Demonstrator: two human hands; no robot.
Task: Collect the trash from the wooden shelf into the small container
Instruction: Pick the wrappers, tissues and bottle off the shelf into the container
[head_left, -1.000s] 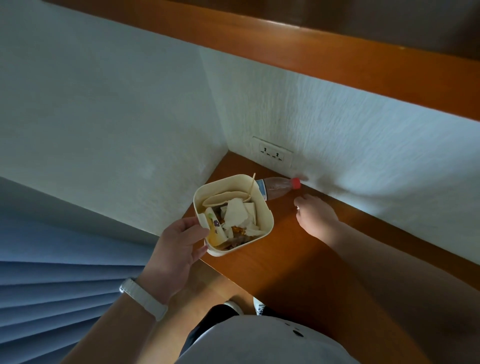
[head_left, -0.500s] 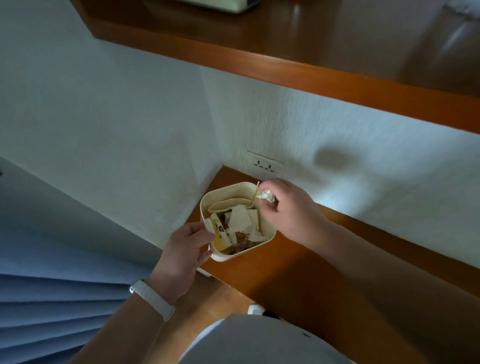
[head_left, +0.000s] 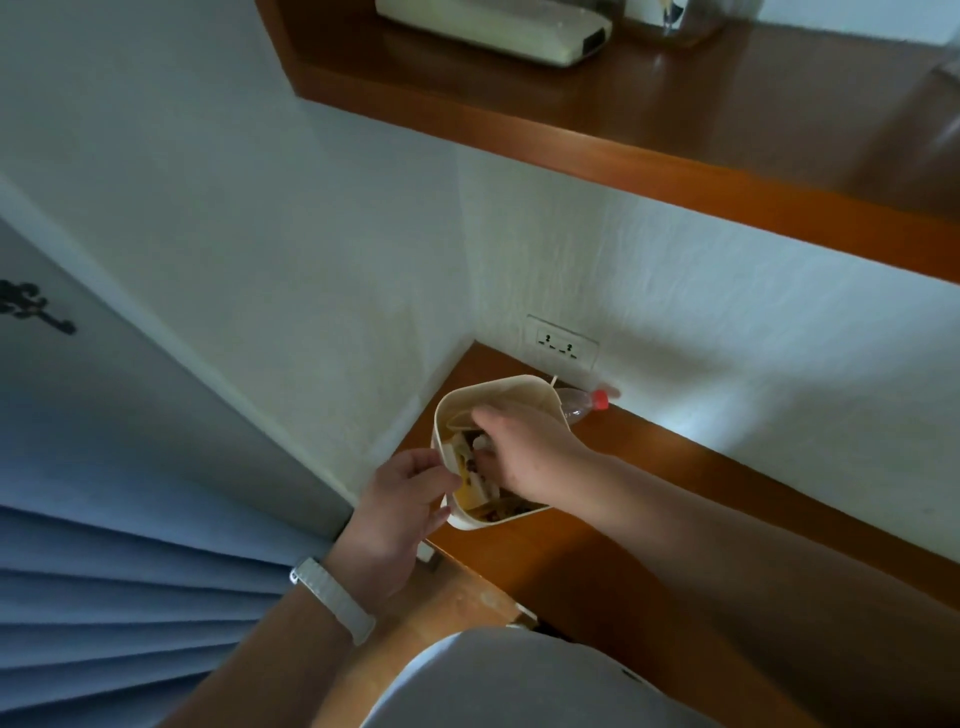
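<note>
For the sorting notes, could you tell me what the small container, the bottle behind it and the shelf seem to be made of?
Small container: probably cream plastic, matte, with smooth rounded corners and a thin rim.
Bottle: clear plastic, likely, since it is see-through with a red screw cap.
Wooden shelf: orange-brown wood or wood veneer, glossy, catching light near the wall; solid or laminate cannot be told.

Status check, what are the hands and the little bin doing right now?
Left hand grips bin at its rim. Right hand inside bin, on the trash; grip unclear. Bottle lies behind bin, on shelf by wall.
</note>
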